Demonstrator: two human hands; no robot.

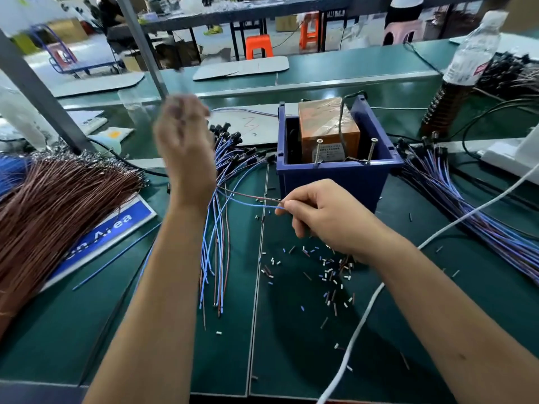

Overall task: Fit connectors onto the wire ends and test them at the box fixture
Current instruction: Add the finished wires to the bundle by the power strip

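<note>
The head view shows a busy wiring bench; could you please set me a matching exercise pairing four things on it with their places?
Things:
1. blue box fixture
2. brown wire bundle
3. water bottle
4. loose cut bits

Places:
A. far right, standing upright
B. on the mat below the right hand
C. left edge, fanned over a blue sign
D. centre, behind the right hand

Pairs: 1-D, 2-C, 3-A, 4-B

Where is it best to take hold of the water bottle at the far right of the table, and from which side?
Probably around the clear upper body of the water bottle, coming from its left. It stands upright, the wire pile crowds its right, and cables run by its base. The label part is wide, so use a full-hand wrap.
</note>
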